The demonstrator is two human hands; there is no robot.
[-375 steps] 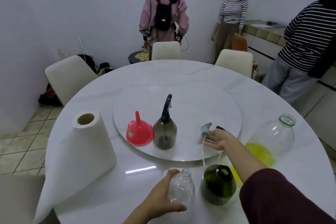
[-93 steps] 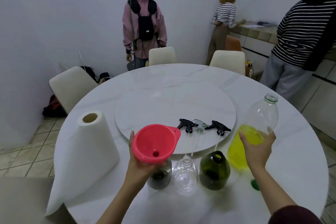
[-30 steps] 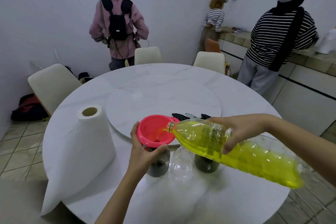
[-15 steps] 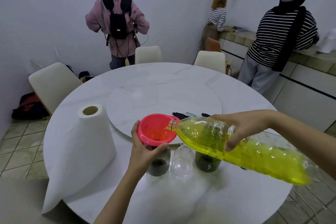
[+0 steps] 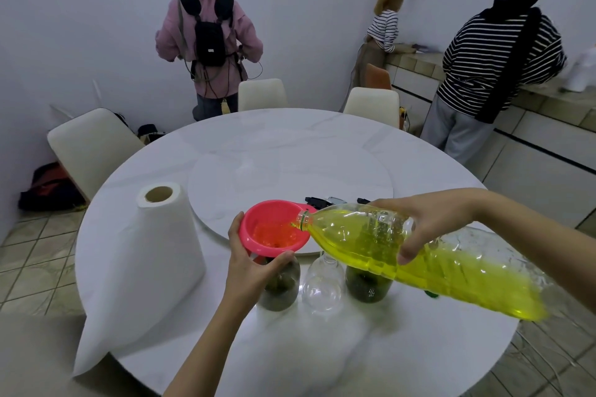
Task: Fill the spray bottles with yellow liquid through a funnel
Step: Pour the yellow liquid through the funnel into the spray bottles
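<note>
While left hand steadies funnel, right hand tips bottle.

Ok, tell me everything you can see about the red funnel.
The red funnel looks like smooth plastic, with a wide round bowl and a small tab on its far rim. It sits upright in the neck of the dark spray bottle, its spout hidden. The left hand grips it just below the bowl. Liquid pools inside, looking orange. The mouth of the tilted yellow-liquid bottle sits over its right rim.

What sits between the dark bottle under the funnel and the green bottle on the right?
In the head view, the clear spray bottle stands between the dark bottle and the green bottle, uncapped and seemingly empty.
</note>
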